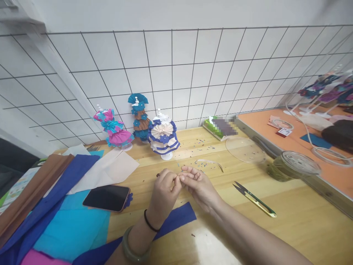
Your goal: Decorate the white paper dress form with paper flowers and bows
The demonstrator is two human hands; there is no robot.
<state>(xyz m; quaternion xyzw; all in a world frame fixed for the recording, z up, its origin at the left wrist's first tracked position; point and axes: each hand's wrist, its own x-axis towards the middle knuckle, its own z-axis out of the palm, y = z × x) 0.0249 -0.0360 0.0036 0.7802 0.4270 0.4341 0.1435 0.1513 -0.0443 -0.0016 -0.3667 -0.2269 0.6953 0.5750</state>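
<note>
My left hand (167, 189) and my right hand (199, 184) meet over the middle of the table, thumbs and fingertips pinched together. Whatever lies between the fingertips is too small and covered to name. Under my left wrist runs a dark blue paper strip (182, 219), flat on the wood. Just beyond my hands stands a small dress form in a white and blue ruffled paper dress (164, 137). To the right of my right hand lie thread snips (255, 199) with green and yellow handles.
Two more paper dresses, one pink and turquoise (117, 129), one teal and brown (140, 119), stand near the grid wall. A phone (107, 197) rests on coloured paper sheets (71, 224) at left. A clear lidded jar (293, 165), a round clear disc (245, 150) and paper scraps lie rightward.
</note>
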